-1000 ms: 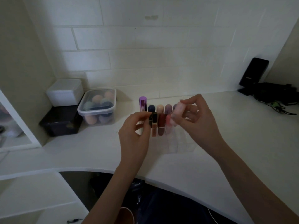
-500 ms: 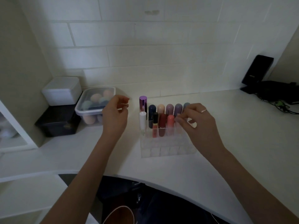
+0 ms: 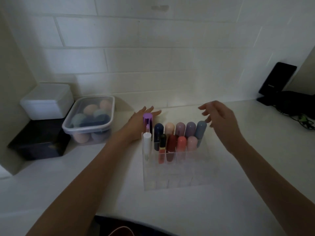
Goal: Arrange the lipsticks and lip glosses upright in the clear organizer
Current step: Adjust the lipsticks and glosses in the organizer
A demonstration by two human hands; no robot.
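Observation:
The clear organizer (image 3: 177, 176) stands on the white counter with several lipsticks and lip glosses upright in its two back rows. A purple metallic tube (image 3: 147, 122) and a white tube (image 3: 147, 143) stand at its left, and pastel capsule-shaped tubes run to a grey-blue one (image 3: 201, 131) at the right. My left hand (image 3: 136, 126) lies flat, fingers straight, just behind and left of the organizer, partly hidden by the purple tube. My right hand (image 3: 219, 120) hovers above the organizer's right end with relaxed fingers, holding nothing.
A lidded clear tub of makeup sponges (image 3: 90, 120) sits left of the organizer, beside a white box (image 3: 46, 101) stacked on a black box (image 3: 39, 142). A black device and cables (image 3: 286, 99) lie at the far right. The tiled wall is close behind.
The pink tube my right hand held now stands in the second row. My right hand has lifted away to the right, and my left hand has opened and reached behind the organizer.

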